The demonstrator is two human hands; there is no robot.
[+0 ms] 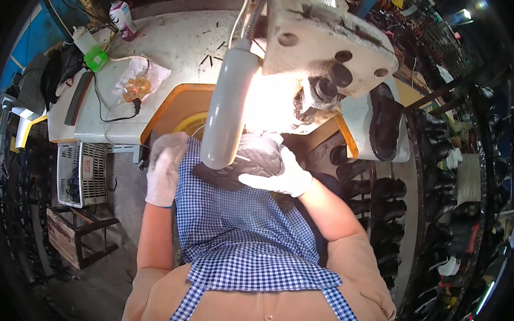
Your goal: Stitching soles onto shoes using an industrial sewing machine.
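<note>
A black shoe (251,161) is under the head of a large sewing machine (326,48), its ridged sole turned toward me. My right hand (283,173), in a white glove, grips the shoe from its right side, thumb stretched across the sole. To the left of the shoe and apart from it is my left hand (166,164), also white-gloved. It is raised beside my blue checked apron (231,219), and its fingers are blurred. A grey cylindrical lamp (229,104) hangs in front of the machine head and hides part of the shoe. Bright light washes out the stitching area.
On the white worktable (189,43) lie a plastic bag with amber pieces (138,85), a black cable and bottles. Another black shoe (384,120) rests on the right tabletop. Racks of shoes (388,212) stand right; a white crate (91,173) and wooden stool (76,234) stand left.
</note>
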